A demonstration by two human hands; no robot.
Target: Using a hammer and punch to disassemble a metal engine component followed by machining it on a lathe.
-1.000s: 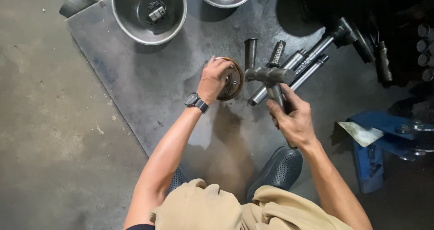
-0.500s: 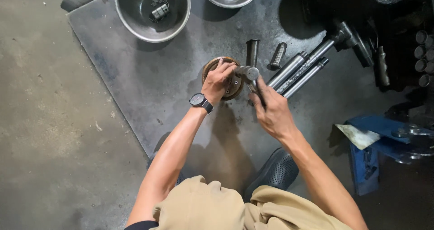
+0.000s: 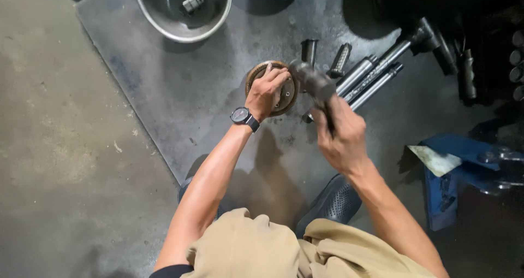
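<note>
Two bare hands work over a dark metal plate (image 3: 164, 92) that lies on the concrete floor (image 3: 60, 163). Left hand (image 3: 266, 92), with a black wristwatch (image 3: 240, 116) on its wrist, is closed over a round brown toothed part (image 3: 288, 95); fingers grip the part's top and left rim, and the part rests flat on the plate near its middle. Right hand (image 3: 341, 136) is closed tight around the handle of a hammer (image 3: 314, 80). Hammer head sits just to the right of the round part, close above its right rim; contact cannot be told. The hands are near each other, not touching, with the round part under the left one and ahead of the right one.

Beyond the part, toward the plate's far right side: two short dark sleeves (image 3: 339, 59) and a pair of long steel rods (image 3: 371, 78) lying side by side at a slant. At the plate's far edge stands a large metal bowl (image 3: 158, 16) with a small block inside. Off the plate's right edge lies a blue metal object (image 3: 458, 169).
</note>
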